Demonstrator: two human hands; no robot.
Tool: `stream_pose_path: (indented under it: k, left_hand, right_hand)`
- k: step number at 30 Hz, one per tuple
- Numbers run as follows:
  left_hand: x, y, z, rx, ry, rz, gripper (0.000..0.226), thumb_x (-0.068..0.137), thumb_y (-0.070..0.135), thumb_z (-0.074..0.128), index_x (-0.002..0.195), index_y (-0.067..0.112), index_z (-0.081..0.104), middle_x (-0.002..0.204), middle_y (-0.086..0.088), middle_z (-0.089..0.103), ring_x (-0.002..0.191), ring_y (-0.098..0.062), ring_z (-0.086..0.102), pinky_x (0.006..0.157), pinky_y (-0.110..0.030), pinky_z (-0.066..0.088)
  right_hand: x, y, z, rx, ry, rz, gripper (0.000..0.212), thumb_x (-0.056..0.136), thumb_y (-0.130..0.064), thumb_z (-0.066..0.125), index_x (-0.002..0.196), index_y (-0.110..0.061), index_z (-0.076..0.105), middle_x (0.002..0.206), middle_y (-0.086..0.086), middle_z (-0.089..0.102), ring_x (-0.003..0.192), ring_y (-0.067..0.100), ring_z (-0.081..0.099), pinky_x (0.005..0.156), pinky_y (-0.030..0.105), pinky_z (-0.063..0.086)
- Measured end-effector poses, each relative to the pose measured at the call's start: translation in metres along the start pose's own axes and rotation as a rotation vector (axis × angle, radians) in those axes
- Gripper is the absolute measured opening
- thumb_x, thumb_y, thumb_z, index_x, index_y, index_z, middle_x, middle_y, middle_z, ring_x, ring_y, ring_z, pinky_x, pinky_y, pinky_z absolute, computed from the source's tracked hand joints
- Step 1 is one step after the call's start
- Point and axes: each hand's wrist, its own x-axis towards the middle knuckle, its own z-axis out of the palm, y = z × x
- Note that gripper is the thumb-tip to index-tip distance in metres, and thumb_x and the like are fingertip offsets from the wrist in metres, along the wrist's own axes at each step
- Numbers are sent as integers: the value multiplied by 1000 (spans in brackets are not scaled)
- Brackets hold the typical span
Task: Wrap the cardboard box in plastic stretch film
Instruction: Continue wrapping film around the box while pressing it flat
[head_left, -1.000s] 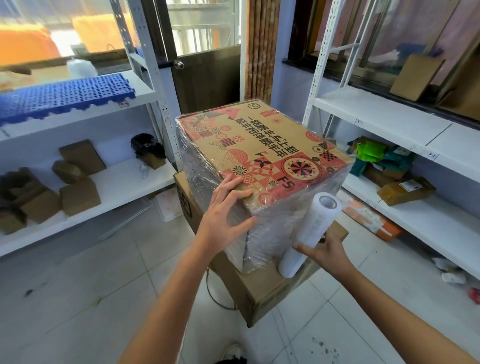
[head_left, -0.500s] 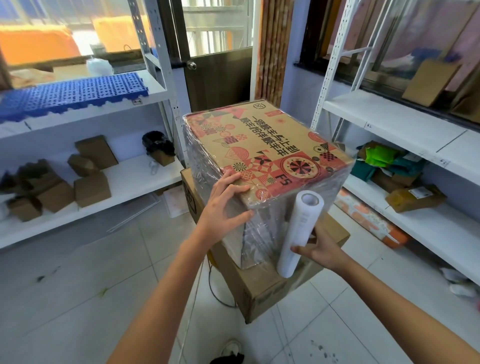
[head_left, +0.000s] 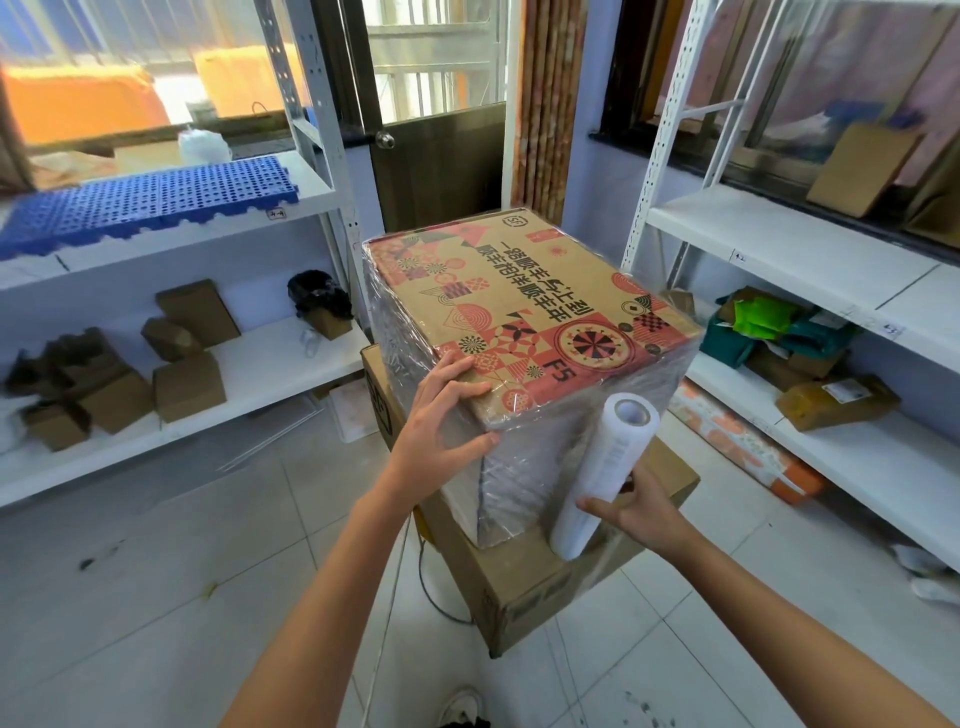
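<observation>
Printed cardboard box (head_left: 524, 332), sides film-wrapped, stands atop plain carton (head_left: 524, 577). Left hand (head_left: 441, 431) flat, fingers relaxed, on near top corner. Right hand (head_left: 636, 506) grasping stretch-film roll (head_left: 602, 473) against box's near side
</observation>
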Motion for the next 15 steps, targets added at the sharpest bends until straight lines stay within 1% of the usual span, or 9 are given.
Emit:
stream_pose_path:
  k: [3, 5, 7, 10, 12, 13, 15]
  left_hand:
    - [0, 0, 0, -10, -3, 0, 49, 77, 25, 74, 117, 37, 49, 144, 7, 34, 144, -12, 12, 116, -46, 16]
    - [0, 0, 2, -14, 5, -2, 50, 76, 23, 75, 117, 35, 50, 144, 7, 34, 144, -14, 13, 116, -49, 16]
    - [1, 1, 6, -19, 32, 8, 49, 74, 23, 74, 116, 33, 51, 143, 8, 35, 144, -15, 14, 116, -48, 16]
    - [2, 2, 10, -35, 61, 19, 47, 73, 27, 74, 115, 28, 52, 142, 4, 37, 143, -17, 17, 115, -47, 18]
    - [1, 3, 12, -53, 79, 26, 45, 73, 33, 71, 114, 27, 53, 142, 3, 38, 143, -18, 18, 115, -43, 19]
    - [1, 3, 13, -65, 85, 27, 44, 73, 34, 70, 114, 25, 54, 141, 3, 38, 143, -18, 19, 115, -42, 19]
    - [1, 5, 14, -78, 86, 22, 44, 73, 33, 68, 113, 23, 54, 141, 3, 38, 143, -18, 19, 114, -39, 19]
  right_hand:
    - [-1, 1, 4, 28, 20, -23, 53, 69, -19, 84, 115, -14, 56, 106, -7, 65, 98, 2, 60, 71, 9, 48]
    - [-2, 1, 5, 45, 1, -31, 52, 70, -20, 84, 114, -18, 56, 107, -11, 65, 98, -2, 60, 72, 9, 47]
    - [-3, 2, 4, 37, -53, -30, 54, 71, -20, 83, 116, -20, 54, 109, -12, 62, 100, -6, 57, 73, 6, 45]
    - [-2, 6, 0, 25, -129, -8, 61, 73, -19, 81, 123, -21, 48, 116, -12, 58, 107, -1, 54, 76, 4, 44]
    - [-1, 8, -3, 37, -143, 12, 63, 74, -16, 80, 127, -17, 46, 118, -8, 58, 110, 3, 53, 76, 5, 45]
    - [0, 9, -4, 46, -148, 25, 64, 75, -15, 80, 128, -15, 45, 118, -6, 58, 109, 3, 53, 75, 6, 46]
    - [-1, 9, -7, 63, -168, 44, 65, 75, -12, 79, 129, -14, 43, 116, -8, 57, 106, -4, 52, 73, 5, 46]
